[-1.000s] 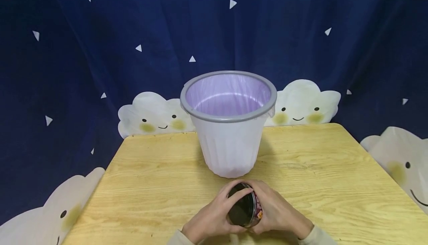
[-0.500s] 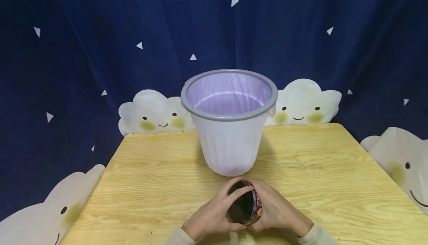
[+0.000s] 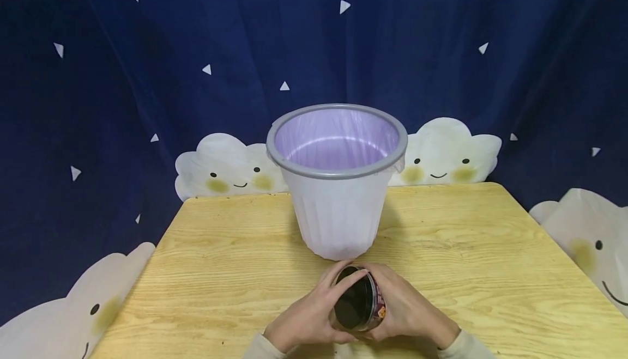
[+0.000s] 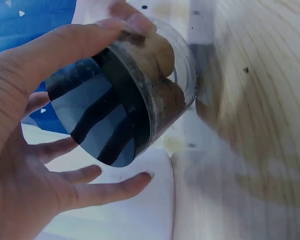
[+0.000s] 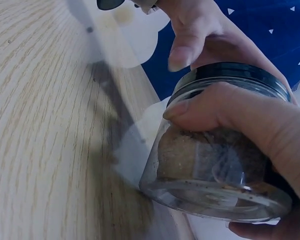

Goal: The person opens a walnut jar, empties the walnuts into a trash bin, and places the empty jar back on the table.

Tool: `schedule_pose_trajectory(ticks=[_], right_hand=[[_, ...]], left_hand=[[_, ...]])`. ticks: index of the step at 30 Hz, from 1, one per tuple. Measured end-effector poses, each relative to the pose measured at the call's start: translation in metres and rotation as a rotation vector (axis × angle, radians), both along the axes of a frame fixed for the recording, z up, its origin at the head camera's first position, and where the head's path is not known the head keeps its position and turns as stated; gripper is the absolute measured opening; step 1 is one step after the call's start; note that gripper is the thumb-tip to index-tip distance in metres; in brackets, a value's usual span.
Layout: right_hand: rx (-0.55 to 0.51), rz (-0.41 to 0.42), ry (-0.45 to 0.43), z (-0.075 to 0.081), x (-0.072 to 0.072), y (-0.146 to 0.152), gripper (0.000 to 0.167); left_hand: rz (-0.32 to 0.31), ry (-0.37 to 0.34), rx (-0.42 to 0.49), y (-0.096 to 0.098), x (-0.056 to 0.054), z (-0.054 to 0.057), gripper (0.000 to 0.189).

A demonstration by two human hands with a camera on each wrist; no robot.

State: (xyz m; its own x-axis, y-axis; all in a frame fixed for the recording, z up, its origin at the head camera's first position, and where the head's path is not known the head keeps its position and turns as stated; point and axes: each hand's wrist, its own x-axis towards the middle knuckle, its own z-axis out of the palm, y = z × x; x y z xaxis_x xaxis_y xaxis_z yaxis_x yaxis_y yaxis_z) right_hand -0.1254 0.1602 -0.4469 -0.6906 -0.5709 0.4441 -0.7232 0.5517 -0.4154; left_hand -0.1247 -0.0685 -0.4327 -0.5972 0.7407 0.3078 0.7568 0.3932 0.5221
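Observation:
A clear jar (image 3: 380, 309) with a dark lid (image 3: 354, 305) and a maroon label lies tilted near the table's front, its lid facing left. Brown chunks show through the jar wall (image 5: 210, 160) in the right wrist view. My right hand (image 3: 409, 310) grips the jar body, thumb laid along its side below the lid. My left hand (image 3: 306, 318) spreads around the lid. In the left wrist view its fingers (image 4: 110, 195) stand apart from the lid's edge, and in the right wrist view a gap shows between the left thumb (image 5: 182, 52) and the lid.
A white bin (image 3: 338, 212) with a grey rim and purple lining stands just beyond the hands. The wooden table (image 3: 221, 272) runs to both sides. Behind hangs a dark blue curtain (image 3: 235, 48) with white triangles and cloud faces.
My left hand has loosened slightly, its thumb and fingers drawing a little away from the lid. The right hand and the jar stay nearly in place.

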Motion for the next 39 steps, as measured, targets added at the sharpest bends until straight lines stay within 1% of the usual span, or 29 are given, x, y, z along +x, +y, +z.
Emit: schedule_pose_trajectory(ticks=[3, 7, 10, 14, 17, 22, 25, 29, 36, 38, 39], right_hand=[[0.008, -0.004, 0.007, 0.0002, 0.0, -0.0007, 0.103], [0.015, -0.011, -0.003, 0.0013, -0.0005, -0.0014, 0.105], [0.023, -0.018, -0.002, 0.0019, -0.0008, -0.0014, 0.106], [0.02, -0.013, 0.005, 0.0023, -0.001, -0.0014, 0.105], [0.007, -0.004, -0.011, 0.0028, -0.0011, -0.0017, 0.104], [0.007, -0.007, -0.02, 0.0033, -0.0007, -0.0023, 0.104], [0.008, -0.005, -0.016, 0.0032, -0.001, -0.002, 0.104], [0.003, 0.001, -0.023, 0.0038, -0.0023, -0.0015, 0.104], [0.01, -0.001, -0.044, 0.0026, -0.0014, -0.0014, 0.104], [0.011, 0.001, -0.042, 0.0021, -0.0013, -0.0018, 0.104], [0.011, 0.003, -0.041, 0.002, -0.0013, -0.002, 0.104]], left_hand=[[-0.005, -0.035, -0.004, -0.0017, -0.0005, 0.0005, 0.112], [-0.015, -0.043, 0.026, -0.0021, -0.0016, 0.0019, 0.102], [-0.007, -0.033, 0.034, -0.0022, -0.0015, 0.0026, 0.097], [-0.008, -0.02, 0.029, -0.002, -0.001, 0.0022, 0.103], [-0.012, -0.02, 0.029, -0.002, -0.0007, 0.0011, 0.106], [-0.004, -0.014, 0.035, -0.0022, -0.0008, -0.0003, 0.101], [-0.004, 0.002, 0.037, -0.002, -0.0017, -0.0007, 0.103], [-0.019, 0.029, 0.047, -0.0008, -0.0034, -0.0002, 0.104], [-0.01, 0.022, 0.044, -0.0012, -0.0015, 0.0006, 0.101], [-0.012, 0.036, 0.041, -0.0012, -0.0014, 0.0, 0.102], [-0.015, 0.056, 0.036, -0.001, -0.0015, -0.0003, 0.103]])
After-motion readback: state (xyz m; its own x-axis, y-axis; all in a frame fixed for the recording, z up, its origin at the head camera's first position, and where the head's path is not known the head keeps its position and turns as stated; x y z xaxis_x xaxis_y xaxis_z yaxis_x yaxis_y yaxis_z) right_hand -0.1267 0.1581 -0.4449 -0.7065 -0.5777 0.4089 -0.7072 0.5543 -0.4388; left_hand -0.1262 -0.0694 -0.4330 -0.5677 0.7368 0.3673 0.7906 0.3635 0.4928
